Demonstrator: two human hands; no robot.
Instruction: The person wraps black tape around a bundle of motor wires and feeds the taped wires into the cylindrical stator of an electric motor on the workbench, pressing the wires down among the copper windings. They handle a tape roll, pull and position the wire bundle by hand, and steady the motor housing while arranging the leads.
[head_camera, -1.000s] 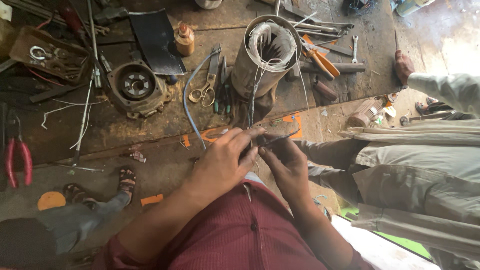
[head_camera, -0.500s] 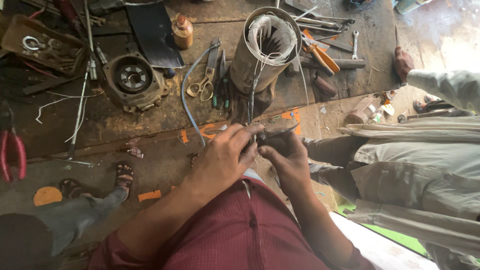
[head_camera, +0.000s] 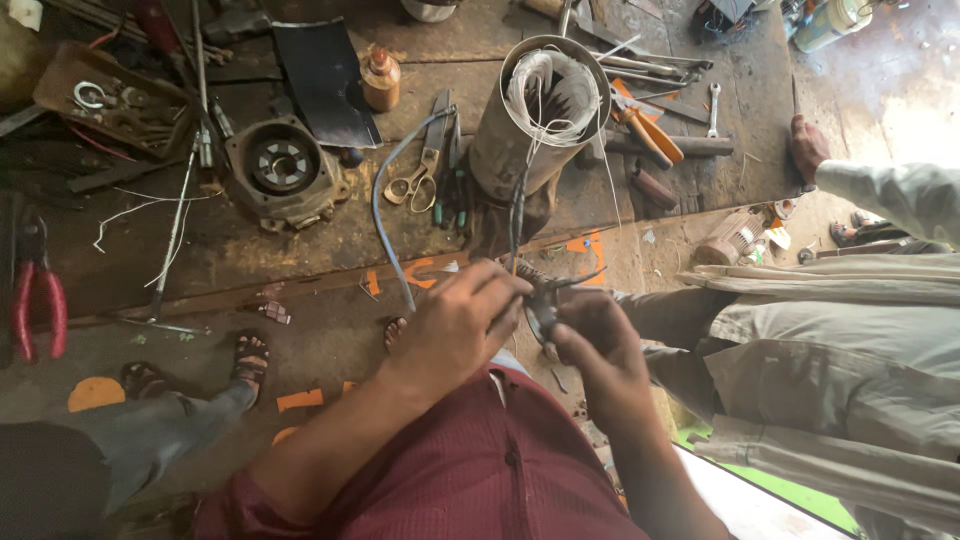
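A: Report the position of your hands.

B: Your left hand (head_camera: 455, 325) and right hand (head_camera: 598, 345) meet just above your lap, close to your dark red shirt (head_camera: 480, 470). The left hand's fingers (head_camera: 500, 290) are curled tight around a bundle of dark wire leads (head_camera: 518, 215). The right hand's fingers (head_camera: 580, 310) are closed on a small dark tool (head_camera: 545, 310); its kind cannot be told. The tool touches the leads where the two hands meet.

A: Where do the leads run?

B: They rise from your hands to the motor stator (head_camera: 535, 115), a rusty upright cylinder on the worktop (head_camera: 250, 250) directly beyond your hands. Pale winding wire (head_camera: 545, 90) shows in its open top.

A: List the items beside you.

B: To your right stands a person in pale clothing (head_camera: 840, 350), very near your right arm. To your left, a sandalled foot (head_camera: 250, 352) of another person rests on the floor.

A: List the items farther off.

B: A grey cable (head_camera: 380, 215) curves from your left hand toward scissors (head_camera: 415, 180) lying left of the stator. Farther left lies a round motor end housing (head_camera: 285, 170), with red-handled pliers (head_camera: 38, 300) at the far left edge. An orange-handled tool (head_camera: 645, 130) lies right of the stator, a spanner (head_camera: 712, 108) beyond it. A small brown bottle (head_camera: 380, 78) and a black sheet (head_camera: 325, 80) lie at the far side.
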